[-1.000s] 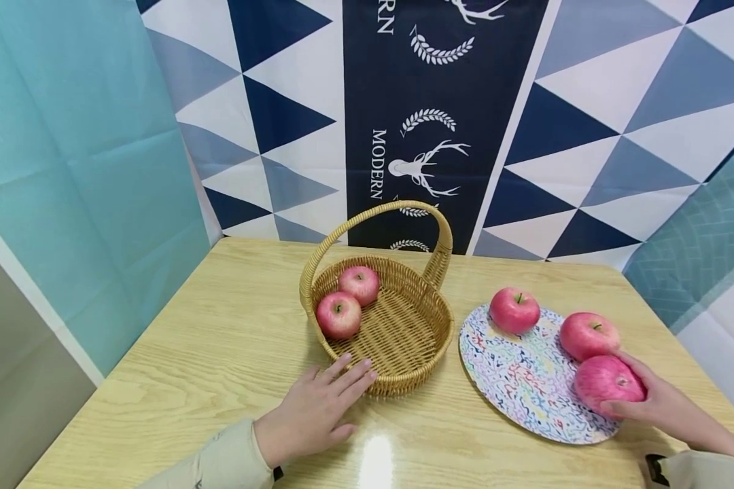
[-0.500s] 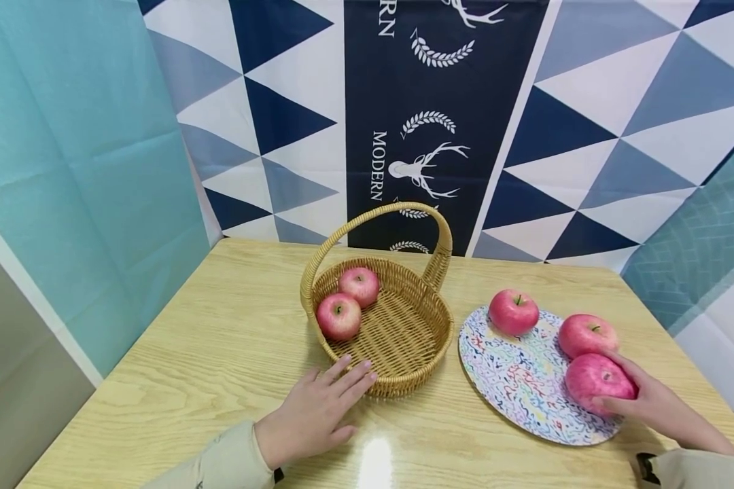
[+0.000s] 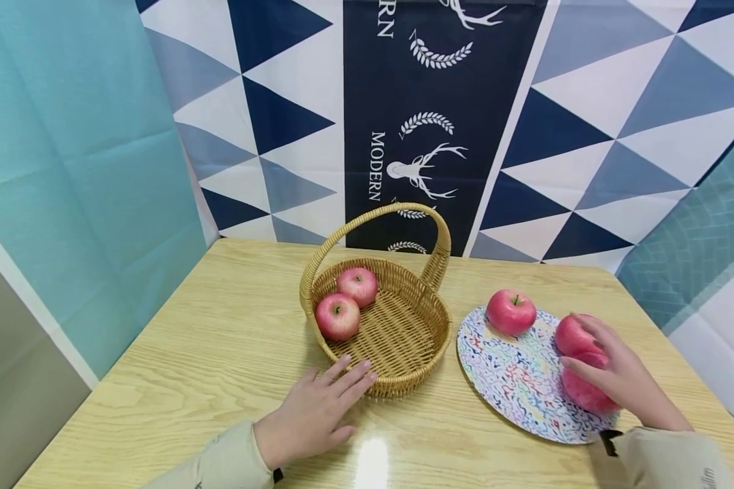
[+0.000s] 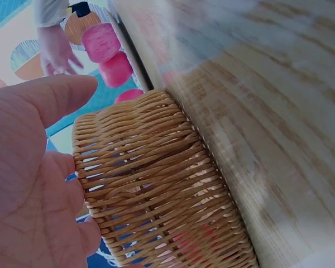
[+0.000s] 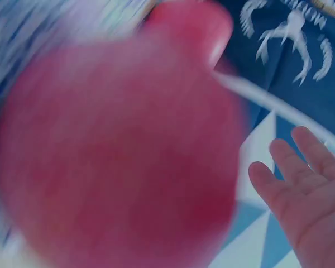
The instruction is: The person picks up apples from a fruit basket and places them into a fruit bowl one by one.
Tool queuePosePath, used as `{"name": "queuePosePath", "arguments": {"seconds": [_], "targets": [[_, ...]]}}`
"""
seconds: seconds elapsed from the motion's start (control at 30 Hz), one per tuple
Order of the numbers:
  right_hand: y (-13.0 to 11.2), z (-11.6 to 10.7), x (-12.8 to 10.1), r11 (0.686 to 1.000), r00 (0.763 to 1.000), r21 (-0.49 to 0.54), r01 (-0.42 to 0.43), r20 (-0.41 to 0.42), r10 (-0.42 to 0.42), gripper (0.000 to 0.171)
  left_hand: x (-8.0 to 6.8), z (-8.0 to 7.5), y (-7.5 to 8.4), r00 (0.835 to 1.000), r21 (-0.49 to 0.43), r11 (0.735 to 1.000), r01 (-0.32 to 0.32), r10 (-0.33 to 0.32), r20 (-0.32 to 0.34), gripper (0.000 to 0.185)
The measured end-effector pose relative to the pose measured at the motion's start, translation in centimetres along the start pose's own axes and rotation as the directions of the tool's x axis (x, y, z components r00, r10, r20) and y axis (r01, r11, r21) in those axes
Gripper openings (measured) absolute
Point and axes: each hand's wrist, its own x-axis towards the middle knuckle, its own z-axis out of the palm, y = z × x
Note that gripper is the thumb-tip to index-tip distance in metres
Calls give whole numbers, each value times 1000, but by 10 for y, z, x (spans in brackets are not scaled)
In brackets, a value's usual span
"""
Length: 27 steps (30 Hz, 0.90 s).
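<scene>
My right hand (image 3: pixel 618 380) lies over the nearest apple (image 3: pixel 584 392) on the patterned plate (image 3: pixel 514 377), at the plate's near right edge. My fingers (image 3: pixel 593 333) are stretched forward across the top of it and reach to the second apple (image 3: pixel 570 334) just behind, which touches the first. In the right wrist view the fingers (image 5: pixel 301 184) look straight and slightly apart, with the apple (image 5: pixel 117 151) a big red blur beside them; whether they really clasp it I cannot tell. A third apple (image 3: pixel 511 312) sits apart at the far side of the plate.

My left hand (image 3: pixel 315 414) rests flat on the wooden worktop (image 3: pixel 208 353), fingers (image 3: pixel 348 380) straight and a little spread, their tips against the near wall of the wicker basket (image 3: pixel 397 339). The left wrist view shows my palm (image 4: pixel 28 178) right up against the weave (image 4: pixel 156 184). Two more apples (image 3: pixel 347 302) lie touching each other in the left part of the basket, under its arched handle (image 3: pixel 373 217).
</scene>
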Motion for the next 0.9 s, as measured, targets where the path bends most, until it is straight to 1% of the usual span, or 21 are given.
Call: {"name": "queuePosePath", "arguments": {"seconds": [0.1, 0.2, 0.33, 0.53, 0.6, 0.7, 0.8, 0.9], "targets": [[-15, 9, 9, 997, 998, 26, 68, -16, -68, 80, 0, 0, 0, 1000, 10, 1000, -2, 2, -5, 70], [-24, 18, 17, 989, 992, 72, 129, -9, -129, 84, 0, 1, 0, 1000, 21, 1000, -5, 5, -7, 69], [-28, 27, 22, 978, 985, 126, 166, 13, -169, 83, 0, 1, 1, 1000, 27, 1000, -7, 7, -4, 69], [-30, 36, 25, 963, 974, 148, 227, -7, -228, 80, 0, 0, 1, 1000, 4, 1000, -5, 5, 6, 69], [-32, 37, 27, 962, 974, 151, 227, -11, -228, 81, 0, 0, 0, 1000, 2, 1000, -4, 4, 5, 69], [-35, 39, 29, 967, 979, 155, 202, -2, -204, 83, 0, -1, 0, 1000, 9, 1000, -7, 7, 2, 69], [-37, 42, 31, 972, 985, 167, 167, 23, -173, 85, 1, 0, 0, 1000, 11, 1000, -10, 10, 3, 70], [-39, 46, 32, 968, 986, 201, 148, 51, -161, 86, 1, 0, 0, 1000, 10, 1000, -11, 11, 3, 70]]}}
